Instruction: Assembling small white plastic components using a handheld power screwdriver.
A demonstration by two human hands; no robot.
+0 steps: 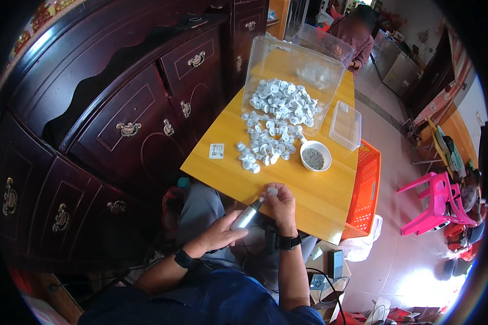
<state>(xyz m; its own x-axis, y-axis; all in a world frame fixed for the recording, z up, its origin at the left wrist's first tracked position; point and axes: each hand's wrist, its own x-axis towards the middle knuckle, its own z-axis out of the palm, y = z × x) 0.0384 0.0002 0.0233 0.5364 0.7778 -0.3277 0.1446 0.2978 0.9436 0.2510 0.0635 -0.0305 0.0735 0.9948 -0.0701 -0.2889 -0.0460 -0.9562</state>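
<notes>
Head view looks down on a yellow wooden tabletop [309, 189] beside a dark carved cabinet [119, 108]. At the near edge, the left hand [219, 234] is clenched around a silver pen-shaped power tool [248, 214], whose tip points up toward the right hand [281, 206]. The fingers [271, 196] of the right hand pinch a small white round part [272, 190]; most of that part is hidden by the fingertips, so its shape is hard to make out. Both wrists wear dark bands.

Farther up the tabletop, a heap of similar white parts [274, 122] spills out of a clear plastic bin [290, 65] lying on its side; the single pieces blur together. Just right of the heap stands a white bowl [315, 156] of fine grey material, too small to identify. A small clear lidded box [346, 125] lies beyond it, and a white label card [216, 150] lies near the left edge. An orange crate [366, 187] is partly hidden under the tabletop's right side. Another person [358, 32] sits at the far end, cut off by the bin.
</notes>
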